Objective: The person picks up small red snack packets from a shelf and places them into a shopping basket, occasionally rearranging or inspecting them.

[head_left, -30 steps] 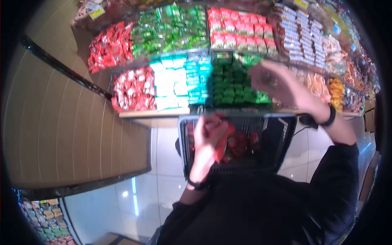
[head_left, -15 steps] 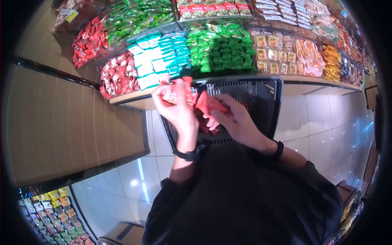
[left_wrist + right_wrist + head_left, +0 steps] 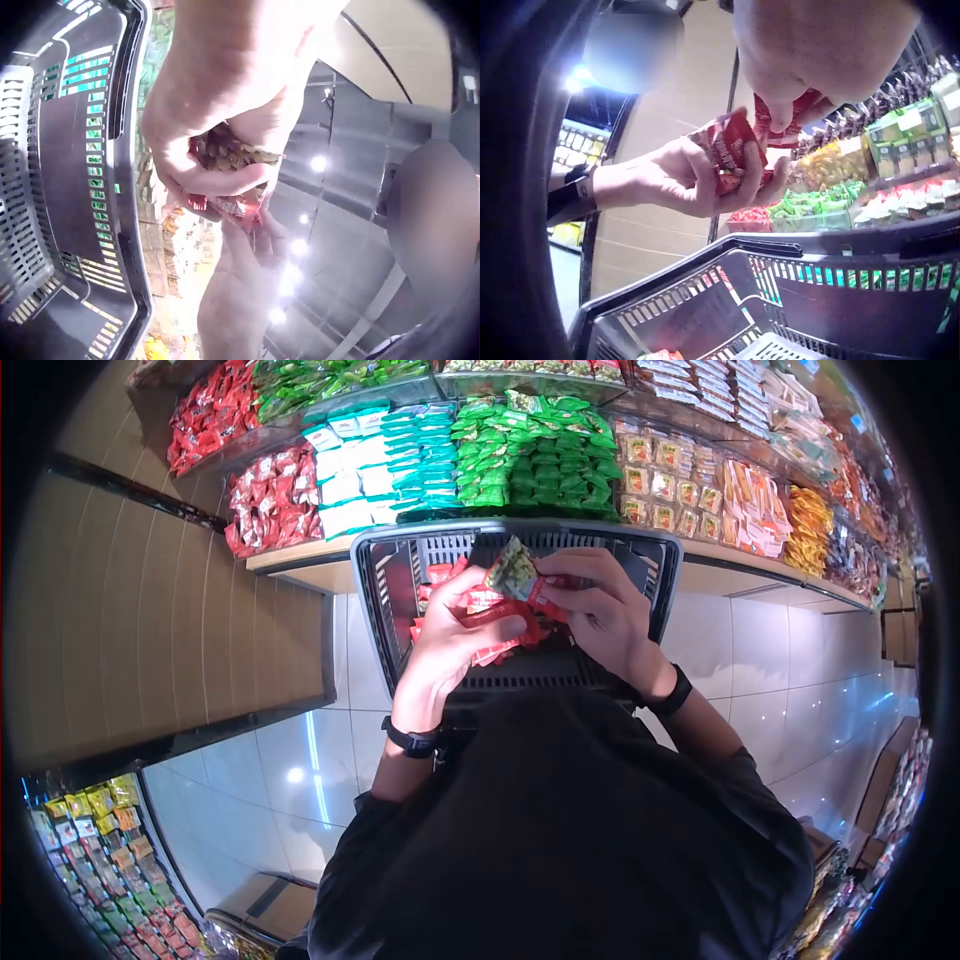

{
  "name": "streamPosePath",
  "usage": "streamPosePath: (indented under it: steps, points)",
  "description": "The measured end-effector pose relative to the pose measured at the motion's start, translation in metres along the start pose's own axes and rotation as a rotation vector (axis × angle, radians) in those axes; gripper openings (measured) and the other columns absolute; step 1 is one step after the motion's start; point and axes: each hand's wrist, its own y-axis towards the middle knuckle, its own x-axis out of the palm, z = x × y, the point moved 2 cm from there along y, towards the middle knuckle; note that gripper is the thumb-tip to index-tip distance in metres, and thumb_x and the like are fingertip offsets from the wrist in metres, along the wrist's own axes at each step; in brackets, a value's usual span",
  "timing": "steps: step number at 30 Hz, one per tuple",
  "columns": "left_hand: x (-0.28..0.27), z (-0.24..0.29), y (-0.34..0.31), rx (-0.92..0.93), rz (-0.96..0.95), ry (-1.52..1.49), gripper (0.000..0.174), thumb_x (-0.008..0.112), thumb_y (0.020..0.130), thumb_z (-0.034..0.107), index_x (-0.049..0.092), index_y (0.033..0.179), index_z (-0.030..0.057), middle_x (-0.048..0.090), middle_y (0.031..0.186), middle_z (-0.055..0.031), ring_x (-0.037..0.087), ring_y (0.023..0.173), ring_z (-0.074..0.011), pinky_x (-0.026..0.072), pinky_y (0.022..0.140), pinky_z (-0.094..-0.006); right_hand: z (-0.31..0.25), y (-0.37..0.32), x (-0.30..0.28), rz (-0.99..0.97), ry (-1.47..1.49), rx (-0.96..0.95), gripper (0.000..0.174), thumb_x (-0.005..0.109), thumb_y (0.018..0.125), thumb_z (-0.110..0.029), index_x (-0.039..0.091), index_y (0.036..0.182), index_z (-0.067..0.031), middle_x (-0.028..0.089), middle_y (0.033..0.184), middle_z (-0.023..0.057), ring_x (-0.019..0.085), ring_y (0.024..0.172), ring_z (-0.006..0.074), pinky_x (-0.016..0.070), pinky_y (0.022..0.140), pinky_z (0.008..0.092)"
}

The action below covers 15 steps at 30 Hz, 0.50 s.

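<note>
Both hands meet over a dark shopping basket (image 3: 660,542). My left hand (image 3: 430,650) holds small red snack packets (image 3: 731,154), its fingers and thumb bent round them in the right wrist view. My right hand (image 3: 615,615) pinches a red packet (image 3: 802,116) right beside them. A packet face with a green, seed-like picture (image 3: 512,572) shows between the hands, and the left wrist view has the same pattern (image 3: 232,154) under the left fingers. More red packets (image 3: 440,572) lie in the basket below, partly hidden by the left hand.
A shelf with a wooden front edge (image 3: 290,555) runs behind the basket, stacked with green packets (image 3: 560,465), teal packets (image 3: 415,455) and red packets (image 3: 275,495). A brown panelled surface (image 3: 180,600) stands at left. Tiled floor (image 3: 750,630) shows at right.
My right hand has come from over the shelf's right side down to the basket, taking hold of a red packet. The left hand, gripping packets, has moved inward; both hands are now together.
</note>
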Motion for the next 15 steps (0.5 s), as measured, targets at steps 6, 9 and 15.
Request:
streamPosePath:
  steps: [6,9,15]
  points:
    - [-0.004,-0.01,-0.001,-0.121,0.101,0.018,0.006,0.067,0.097,0.0,0.065,0.102,0.0031,0.067,0.094,0.0019,0.061,0.081,-0.0037,0.0508,0.07,-0.0228,0.008,0.002,-0.016,-0.164,0.178,-0.074,0.024,0.064,0.072,0.015,0.065,0.088,-0.0028,0.067,0.119,0.0116,0.066,0.108,0.033,0.0561,0.094,0.0398]
    - [-0.005,-0.013,0.001,0.003,0.047,0.122,0.007,0.063,0.101,0.004,0.066,0.095,0.0033,0.067,0.094,0.0027,0.059,0.083,-0.0023,0.0499,0.073,-0.0223,0.011,0.001,-0.019,-0.233,0.249,-0.043,0.025,0.061,0.074,0.015,0.065,0.091,-0.0028,0.066,0.121,0.0142,0.065,0.11,0.0304,0.055,0.093,0.0385]
    - [-0.005,-0.021,0.001,0.104,0.151,0.15,0.014,0.065,0.1,0.005,0.063,0.086,0.0012,0.065,0.094,0.0002,0.057,0.085,-0.0044,0.0468,0.077,-0.0215,0.003,0.003,0.002,0.114,0.874,0.743,0.018,0.072,0.095,-0.009,0.066,0.11,-0.0012,0.068,0.11,0.0059,0.065,0.096,0.0135,0.0526,0.078,0.0274]
